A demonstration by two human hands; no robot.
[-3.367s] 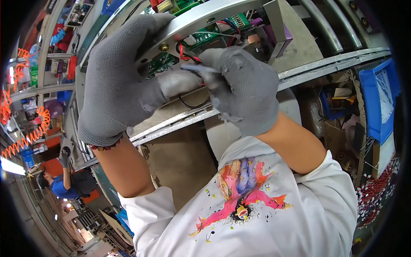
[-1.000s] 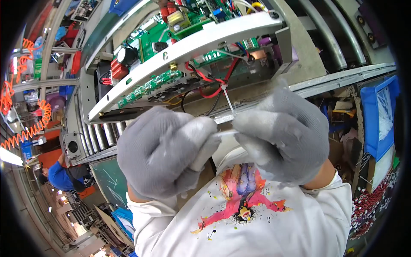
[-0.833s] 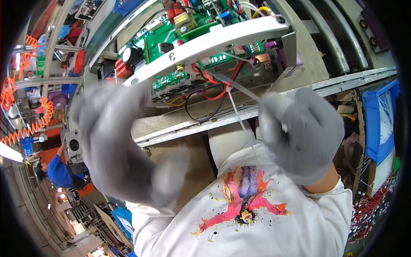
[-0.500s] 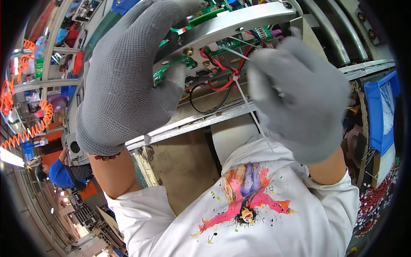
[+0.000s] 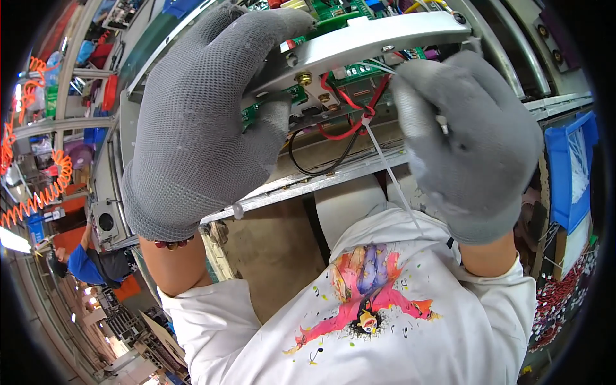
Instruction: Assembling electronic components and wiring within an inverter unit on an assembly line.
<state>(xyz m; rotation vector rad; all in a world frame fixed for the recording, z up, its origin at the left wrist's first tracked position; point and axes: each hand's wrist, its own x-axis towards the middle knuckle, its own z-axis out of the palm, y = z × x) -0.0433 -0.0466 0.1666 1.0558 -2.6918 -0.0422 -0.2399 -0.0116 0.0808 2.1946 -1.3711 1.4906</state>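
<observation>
My left hand (image 5: 199,122), in a grey knit glove, is wrapped round the left part of a curved metal frame (image 5: 378,43) that carries green circuit boards (image 5: 360,74). The gloved right hand (image 5: 471,144) is closed in a pinch at the right side of the frame, on a thin white cable tie (image 5: 380,67) reaching toward the boards. Red wires (image 5: 340,136) and a black wire loop (image 5: 310,172) hang below the frame. Around them sits another cable tie (image 5: 393,176), its long tail slanting down toward my shirt. My right fingertips are partly hidden.
A metal rail (image 5: 301,186) runs under the frame. Two steel bars (image 5: 516,48) stand at the upper right. A blue bin (image 5: 571,173) is on the right, above a bundle of red and white wires (image 5: 564,301). At the far left, a person in blue (image 5: 86,264) works near orange coiled hoses (image 5: 38,196).
The frame and both hands have shifted slightly to the right. My right hand, blurred before, is now sharper. The hanging cable tie has moved right with the wires.
</observation>
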